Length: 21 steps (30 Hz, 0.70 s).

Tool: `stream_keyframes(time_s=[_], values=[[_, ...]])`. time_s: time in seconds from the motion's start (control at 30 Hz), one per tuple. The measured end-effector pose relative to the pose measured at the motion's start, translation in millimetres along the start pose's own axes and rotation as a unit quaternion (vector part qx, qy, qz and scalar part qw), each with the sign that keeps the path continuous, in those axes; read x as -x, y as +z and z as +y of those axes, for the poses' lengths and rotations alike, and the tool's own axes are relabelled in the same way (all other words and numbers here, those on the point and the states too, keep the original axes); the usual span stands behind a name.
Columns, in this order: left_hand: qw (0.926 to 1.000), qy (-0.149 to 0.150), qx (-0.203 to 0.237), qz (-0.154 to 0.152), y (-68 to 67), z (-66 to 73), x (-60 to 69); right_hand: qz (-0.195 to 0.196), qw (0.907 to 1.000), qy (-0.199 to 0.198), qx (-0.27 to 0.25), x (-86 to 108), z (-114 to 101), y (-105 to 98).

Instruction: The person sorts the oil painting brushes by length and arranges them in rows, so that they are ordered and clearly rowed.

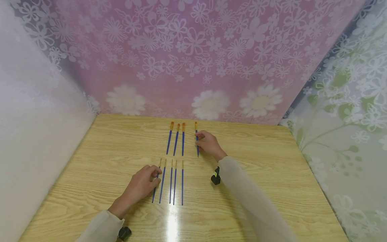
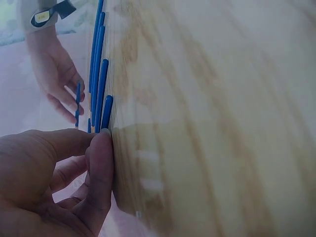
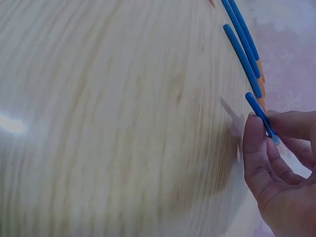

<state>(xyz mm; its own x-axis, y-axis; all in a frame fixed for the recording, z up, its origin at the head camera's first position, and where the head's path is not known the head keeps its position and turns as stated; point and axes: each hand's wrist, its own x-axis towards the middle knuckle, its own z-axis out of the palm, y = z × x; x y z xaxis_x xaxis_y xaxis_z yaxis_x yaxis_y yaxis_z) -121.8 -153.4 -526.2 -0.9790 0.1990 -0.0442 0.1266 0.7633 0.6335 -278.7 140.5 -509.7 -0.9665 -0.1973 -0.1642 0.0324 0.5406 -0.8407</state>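
Observation:
My right hand (image 1: 209, 144) pinches a blue-handled paintbrush (image 1: 196, 126) between thumb and fingers, its orange bristles pointing at the back wall. In the right wrist view this held paintbrush (image 3: 254, 104) appears slightly off the table, near its shadow. Left of it lie three flat-tipped paintbrushes (image 1: 182, 141), side by side. Nearer to me is a row of several fine-tipped paintbrushes (image 1: 170, 185). My left hand (image 1: 142, 183) pinches the leftmost fine paintbrush (image 1: 154, 196) around its upper handle. In the left wrist view, the fingers hide part of that paintbrush (image 2: 106, 111).
The brushes lie on a wood-grain table (image 1: 257, 188). A pink flowered backdrop (image 1: 169, 67) rises at its far edge, with a pale panel (image 1: 45, 111) on the left and a leafy flowered panel (image 1: 347, 134) on the right. Black wrist devices (image 1: 215, 176) sit at both sleeves.

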Motion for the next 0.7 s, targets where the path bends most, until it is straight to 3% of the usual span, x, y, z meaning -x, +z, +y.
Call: stream_keyframes(time_s=[0.37, 0.7], values=[[0.9999, 0.006, -0.011, -0.002, -1.3, 1.7, 1.2, 0.009, 0.9999, 0.002, -0.01, -6.5, -15.3, 19.0], [1.0, -0.001, -0.001, -0.008, -2.0, 1.1, 1.4, 0.023, 0.9994, 0.003, 0.027, -13.2, -19.3, 33.8]])
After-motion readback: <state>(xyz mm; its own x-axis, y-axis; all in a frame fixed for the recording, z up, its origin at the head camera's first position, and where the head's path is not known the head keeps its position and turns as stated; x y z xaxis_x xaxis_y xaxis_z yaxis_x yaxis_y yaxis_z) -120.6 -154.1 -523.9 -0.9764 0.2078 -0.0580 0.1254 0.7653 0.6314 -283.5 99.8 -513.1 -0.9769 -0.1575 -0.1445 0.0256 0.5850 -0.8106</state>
